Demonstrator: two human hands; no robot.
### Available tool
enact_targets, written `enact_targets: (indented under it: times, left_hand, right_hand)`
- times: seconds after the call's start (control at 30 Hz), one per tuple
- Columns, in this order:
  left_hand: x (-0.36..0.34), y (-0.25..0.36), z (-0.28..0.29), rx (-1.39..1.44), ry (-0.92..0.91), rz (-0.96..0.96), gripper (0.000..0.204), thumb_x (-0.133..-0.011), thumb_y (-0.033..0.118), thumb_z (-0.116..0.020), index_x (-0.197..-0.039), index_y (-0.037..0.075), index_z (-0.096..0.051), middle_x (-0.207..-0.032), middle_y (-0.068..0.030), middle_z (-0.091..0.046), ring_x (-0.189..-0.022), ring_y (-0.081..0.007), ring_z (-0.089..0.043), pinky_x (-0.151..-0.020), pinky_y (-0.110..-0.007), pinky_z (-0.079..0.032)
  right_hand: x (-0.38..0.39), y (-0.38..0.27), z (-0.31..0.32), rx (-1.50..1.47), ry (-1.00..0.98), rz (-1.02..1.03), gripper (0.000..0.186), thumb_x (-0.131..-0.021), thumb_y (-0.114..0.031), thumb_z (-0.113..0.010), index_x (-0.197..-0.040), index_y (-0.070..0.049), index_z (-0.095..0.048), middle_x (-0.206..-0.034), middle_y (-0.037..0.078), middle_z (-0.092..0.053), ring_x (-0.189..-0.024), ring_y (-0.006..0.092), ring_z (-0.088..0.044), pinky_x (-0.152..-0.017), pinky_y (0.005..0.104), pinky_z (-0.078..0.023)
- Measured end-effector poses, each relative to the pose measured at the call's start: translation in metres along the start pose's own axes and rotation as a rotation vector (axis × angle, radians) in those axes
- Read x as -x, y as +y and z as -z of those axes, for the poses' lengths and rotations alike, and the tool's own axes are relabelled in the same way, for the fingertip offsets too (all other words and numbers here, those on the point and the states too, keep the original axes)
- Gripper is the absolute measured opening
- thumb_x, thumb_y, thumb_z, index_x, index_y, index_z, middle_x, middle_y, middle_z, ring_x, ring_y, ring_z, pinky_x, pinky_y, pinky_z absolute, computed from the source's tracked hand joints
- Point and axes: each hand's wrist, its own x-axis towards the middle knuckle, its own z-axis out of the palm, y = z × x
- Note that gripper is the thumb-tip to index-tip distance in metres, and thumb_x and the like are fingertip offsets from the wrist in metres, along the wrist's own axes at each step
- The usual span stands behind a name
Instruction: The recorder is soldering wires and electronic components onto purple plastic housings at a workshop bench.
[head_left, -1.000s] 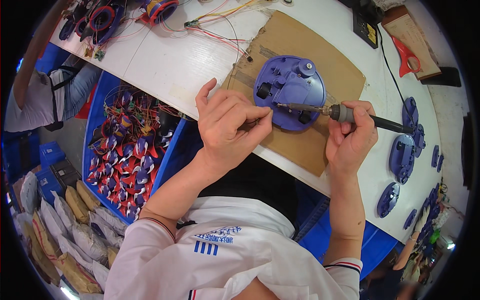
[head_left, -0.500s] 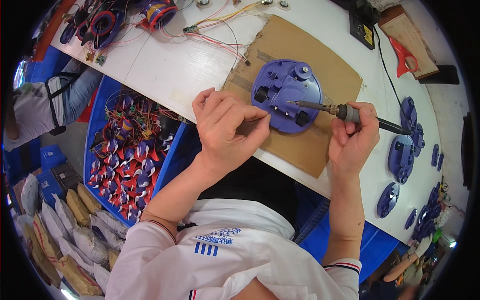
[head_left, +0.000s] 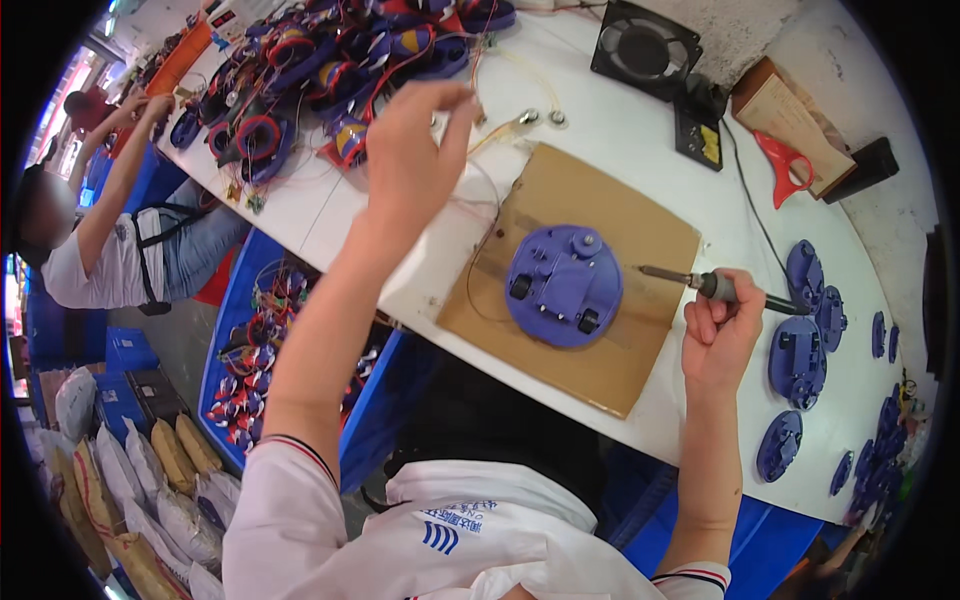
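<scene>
A round purple plastic base (head_left: 563,290) with two small black wheels and raised posts lies on a cardboard sheet (head_left: 650,235). My right hand (head_left: 722,325) grips a soldering iron (head_left: 715,286). The iron's tip points left, a short way off the base's right edge. My left hand (head_left: 415,150) is raised at the far left, over wires beside a heap of coloured parts (head_left: 330,75). Its fingers are curved, with a gap between thumb and forefinger, and I see nothing held. A thin wire (head_left: 470,280) trails onto the cardboard's left side.
More purple bases (head_left: 797,360) stand along the right side of the white table (head_left: 720,430). Behind are a black fan (head_left: 645,50), a red-handled tool (head_left: 783,170) and a cardboard box (head_left: 795,125). A blue bin (head_left: 232,350) holds wired parts. A co-worker (head_left: 110,250) works at left.
My left hand has moved up and away from the base toward the wired parts. My right hand has drawn the soldering iron off the base to the right. The view has shifted.
</scene>
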Motion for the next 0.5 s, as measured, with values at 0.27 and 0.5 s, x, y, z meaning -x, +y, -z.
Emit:
enact_targets:
  times: [0.27, 0.5]
  left_hand:
    - [-0.144, -0.077, -0.098, -0.707, -0.238, 0.178, 0.040, -0.082, 0.041, -0.071, -0.096, 0.004, -0.073, -0.097, -0.0124, -0.071, -0.104, -0.0325, -0.059, -0.086, -0.044, -0.045]
    - [-0.164, -0.115, -0.137, -0.627, -0.193, 0.096, 0.040, -0.082, 0.047, -0.070, -0.095, 0.010, -0.076, -0.092, -0.0084, -0.074, -0.095, -0.0301, -0.066, -0.085, -0.044, -0.049]
  right_hand:
    - [-0.002, 0.000, 0.011, -0.059, 0.099, 0.006, 0.026, -0.095, -0.024, -0.054, -0.079, -0.004, -0.057, -0.059, -0.002, -0.039, -0.042, 0.0064, -0.026, -0.040, 0.0227, -0.021]
    - [-0.009, -0.005, 0.011, -0.079, 0.128, 0.006, 0.024, -0.094, -0.021, -0.053, -0.078, -0.004, -0.057, -0.060, -0.002, -0.038, -0.043, 0.0061, -0.026, -0.039, 0.0218, -0.022]
